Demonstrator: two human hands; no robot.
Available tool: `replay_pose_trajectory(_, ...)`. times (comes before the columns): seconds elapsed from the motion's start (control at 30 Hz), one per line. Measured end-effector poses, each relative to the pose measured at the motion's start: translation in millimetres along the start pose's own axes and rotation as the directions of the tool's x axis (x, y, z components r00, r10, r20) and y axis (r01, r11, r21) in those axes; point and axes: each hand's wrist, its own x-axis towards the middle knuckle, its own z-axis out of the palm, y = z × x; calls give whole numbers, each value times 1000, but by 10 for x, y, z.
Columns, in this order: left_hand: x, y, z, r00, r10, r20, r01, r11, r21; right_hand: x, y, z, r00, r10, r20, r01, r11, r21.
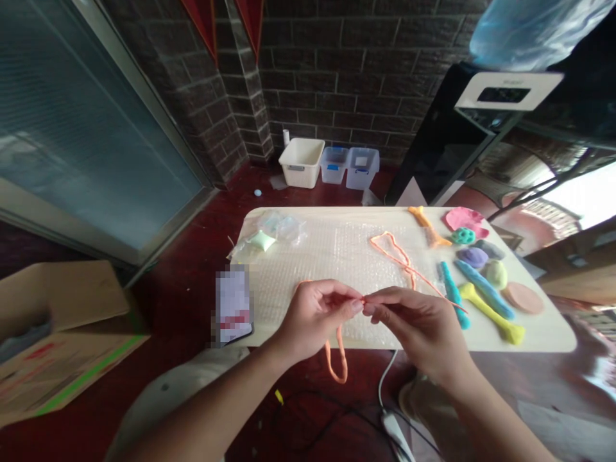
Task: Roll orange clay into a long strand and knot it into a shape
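My left hand (323, 316) and my right hand (414, 324) meet fingertip to fingertip above the front of the table. Both pinch a thin orange strand (393, 246), which looks like soft clay or cord; only a tiny bit shows between the fingertips. One loop of it hangs below my left hand, past the table edge. Another stretch lies looped on bubble wrap (346, 247) beyond my right hand, its tail running right across a teal clay stick (451, 289). How the parts join is hidden behind my hands.
On the right lie a yellow bone-shaped piece (491, 312), a blue stick (485, 289), a pink piece (464, 220) and several other clay shapes. A phone (234, 305) rests at the left edge. An open cardboard box (67, 340) stands left; a power strip (397, 436) lies below.
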Motion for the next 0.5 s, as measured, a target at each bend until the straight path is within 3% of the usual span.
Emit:
replay_pose_trajectory(0.3, -7, -230, -128, 999, -44, 3, 44, 999, 28, 64, 153, 90, 998, 42, 55, -38, 997, -70)
replay_pose_trajectory(0.5, 50, -250, -170, 998, -67, -21, 68, 997, 22, 111, 239, 130, 996, 59, 63, -58, 998, -10)
